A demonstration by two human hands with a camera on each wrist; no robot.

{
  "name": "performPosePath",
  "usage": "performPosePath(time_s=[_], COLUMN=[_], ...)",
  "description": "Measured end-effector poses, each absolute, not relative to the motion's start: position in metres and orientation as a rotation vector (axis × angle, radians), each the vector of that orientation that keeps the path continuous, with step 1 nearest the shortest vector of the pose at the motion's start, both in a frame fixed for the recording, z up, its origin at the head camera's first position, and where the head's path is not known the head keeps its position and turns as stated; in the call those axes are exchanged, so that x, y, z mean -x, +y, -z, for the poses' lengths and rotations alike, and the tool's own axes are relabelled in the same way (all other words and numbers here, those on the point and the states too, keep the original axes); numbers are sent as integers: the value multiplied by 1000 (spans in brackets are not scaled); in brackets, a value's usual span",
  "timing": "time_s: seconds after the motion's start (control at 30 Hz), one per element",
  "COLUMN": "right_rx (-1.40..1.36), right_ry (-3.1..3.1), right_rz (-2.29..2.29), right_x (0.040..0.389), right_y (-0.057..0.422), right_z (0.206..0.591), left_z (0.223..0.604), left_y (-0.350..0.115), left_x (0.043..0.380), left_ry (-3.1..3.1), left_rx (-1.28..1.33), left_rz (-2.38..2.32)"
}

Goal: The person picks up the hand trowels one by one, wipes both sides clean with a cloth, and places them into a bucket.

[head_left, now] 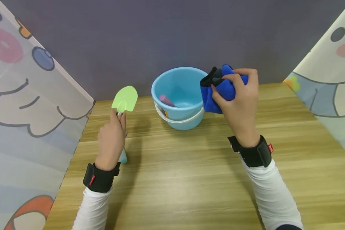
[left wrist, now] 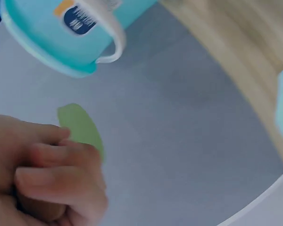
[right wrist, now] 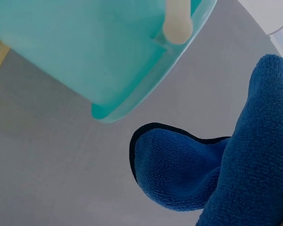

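In the head view my left hand grips a small garden trowel by its handle, its light green blade pointing away from me. Most of the handle is hidden in the fist. On the right, my right hand pinches a bunched blue cloth with black edging, held up beside the bucket's rim. The light blue bucket stands upright between the hands, its white handle hanging down in front. Inside it lies a purple-pink cylindrical end of something. The cloth hangs in folds in the right wrist view.
A pale blue rounded object lies on the wooden table, partly covered by my left hand and wrist. Behind the bucket rises a dark grey wall. Cartoon-printed panels border the table on both sides.
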State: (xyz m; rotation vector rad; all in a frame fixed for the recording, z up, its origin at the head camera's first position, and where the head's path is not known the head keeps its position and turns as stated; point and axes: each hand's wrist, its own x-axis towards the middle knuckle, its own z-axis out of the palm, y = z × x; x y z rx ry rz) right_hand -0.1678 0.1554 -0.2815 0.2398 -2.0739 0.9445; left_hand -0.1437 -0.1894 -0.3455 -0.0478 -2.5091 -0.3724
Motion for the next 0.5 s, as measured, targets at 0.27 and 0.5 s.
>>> performPosePath(time_s=[0.27, 0.5], right_rx=[-311, -334], right_ry=[-1946, -1882], right_rz=[-969, -982], right_x=[162, 159], right_y=[151, 151], right_z=[282, 279], left_z=[314, 293], left_y=[-171, -139], left_x=[151, 163], left_ry=[-2376, -2319], left_rx=[214, 424], left_rz=[377, 340])
